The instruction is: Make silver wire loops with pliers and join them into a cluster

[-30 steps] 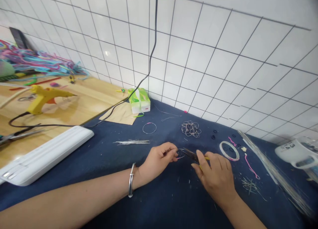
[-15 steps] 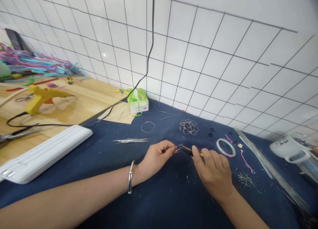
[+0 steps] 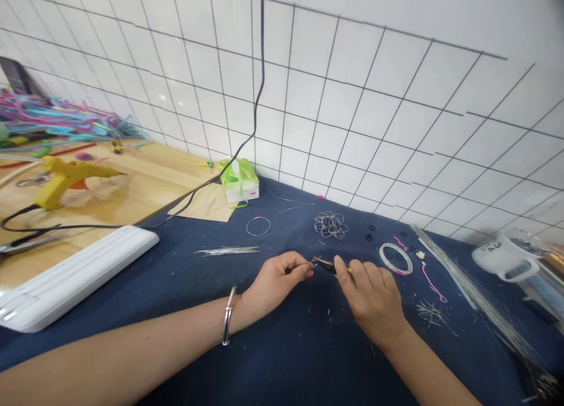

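Observation:
My left hand (image 3: 286,277), with a silver bangle at the wrist, pinches a thin piece of wire (image 3: 314,264) between thumb and fingertips. My right hand (image 3: 370,291) is closed around pliers (image 3: 325,265) with dark jaws and a bit of yellow handle showing. The jaws' tip meets the wire just beyond my left fingertips; whether they grip it is too small to tell. Beyond my hands lie a wire ring (image 3: 258,225), a bundle of straight wires (image 3: 229,250) and a heap of wire loops (image 3: 330,225).
At right are a white tape roll (image 3: 395,258), pink cord (image 3: 432,282), wire scraps (image 3: 430,314), long wires (image 3: 473,282) and a white mug (image 3: 504,256). A white power strip (image 3: 83,277), a yellow glue gun (image 3: 66,180) and a tissue pack (image 3: 240,181) stand left.
The whole view has shifted slightly. The pliers' jaws sit a little closer to my left fingertips, and both hands keep their hold.

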